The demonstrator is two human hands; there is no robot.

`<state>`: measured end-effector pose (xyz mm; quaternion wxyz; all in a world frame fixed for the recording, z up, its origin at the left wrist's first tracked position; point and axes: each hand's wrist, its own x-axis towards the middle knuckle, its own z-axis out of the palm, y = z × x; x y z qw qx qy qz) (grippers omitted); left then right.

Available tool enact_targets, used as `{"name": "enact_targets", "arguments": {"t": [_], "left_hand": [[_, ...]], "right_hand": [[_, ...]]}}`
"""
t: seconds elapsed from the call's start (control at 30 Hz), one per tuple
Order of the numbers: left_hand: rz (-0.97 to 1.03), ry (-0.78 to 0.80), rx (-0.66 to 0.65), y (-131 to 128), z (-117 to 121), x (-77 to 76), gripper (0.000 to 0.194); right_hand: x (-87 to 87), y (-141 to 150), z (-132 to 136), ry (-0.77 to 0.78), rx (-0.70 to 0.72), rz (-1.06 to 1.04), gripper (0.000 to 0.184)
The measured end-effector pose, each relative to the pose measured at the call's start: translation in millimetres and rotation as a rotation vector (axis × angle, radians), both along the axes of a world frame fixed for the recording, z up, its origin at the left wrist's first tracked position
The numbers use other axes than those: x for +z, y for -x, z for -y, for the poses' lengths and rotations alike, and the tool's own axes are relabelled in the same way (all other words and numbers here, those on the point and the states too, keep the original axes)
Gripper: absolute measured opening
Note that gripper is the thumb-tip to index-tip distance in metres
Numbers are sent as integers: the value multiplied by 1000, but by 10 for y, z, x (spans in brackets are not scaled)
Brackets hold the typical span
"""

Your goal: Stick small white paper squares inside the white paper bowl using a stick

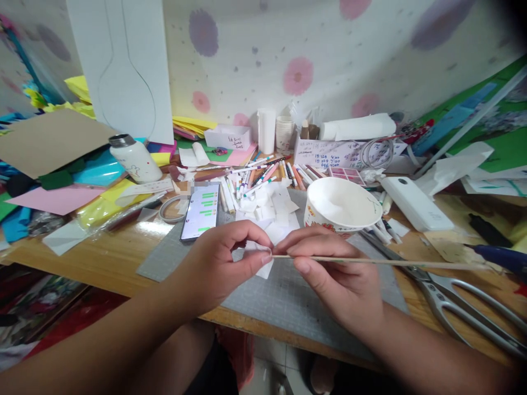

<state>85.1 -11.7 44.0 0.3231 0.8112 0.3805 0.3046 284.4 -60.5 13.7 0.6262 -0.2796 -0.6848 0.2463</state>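
Observation:
A thin, pale wooden stick (395,263) runs almost level above the desk, its far end reaching out to the right. My left hand (220,263) pinches its left tip between thumb and forefinger; a small whitish bit shows at those fingertips, too small to name. Just beside it, my right hand (343,277) is closed on the same stick, thumb below and fingers over it. Beneath both hands lie a grey cutting mat (263,304) and white paper scraps (280,211).
A white paper bowl (343,204) stands behind my right hand. Large scissors (448,302) lie at the right, near a white power bank (418,203). A phone (200,211), a tape roll (172,209), several markers (251,181) and a white bottle (135,159) crowd the desk.

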Motion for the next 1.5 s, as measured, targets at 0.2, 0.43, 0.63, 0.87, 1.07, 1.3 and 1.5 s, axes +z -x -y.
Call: {"name": "enact_targets", "arguments": {"t": [0.2, 0.43, 0.63, 0.87, 1.07, 1.3, 1.5], "left_hand": [[12, 56, -13, -10, -11, -8, 5], [92, 191, 37, -6, -23, -40, 12], [98, 177, 13, -55, -16, -24, 7], [-142, -167, 161, 424, -194, -34, 17], [-771, -256, 303, 1056, -223, -287, 48], [-958, -128, 300, 958, -249, -322, 59], [-930, -123, 328, 992, -307, -357, 57]], "right_hand": [[-21, -12, -6, 28, -17, 1, 25], [-27, -26, -13, 71, 8, -19, 17], [-35, -7, -28, 57, -28, -4, 20], [-47, -57, -33, 113, -144, 67, 20], [-68, -64, -84, 133, -192, 81, 19], [-61, -52, -91, 144, -211, 91, 16], [-67, -43, -74, 135, -180, 41, 17]]}}
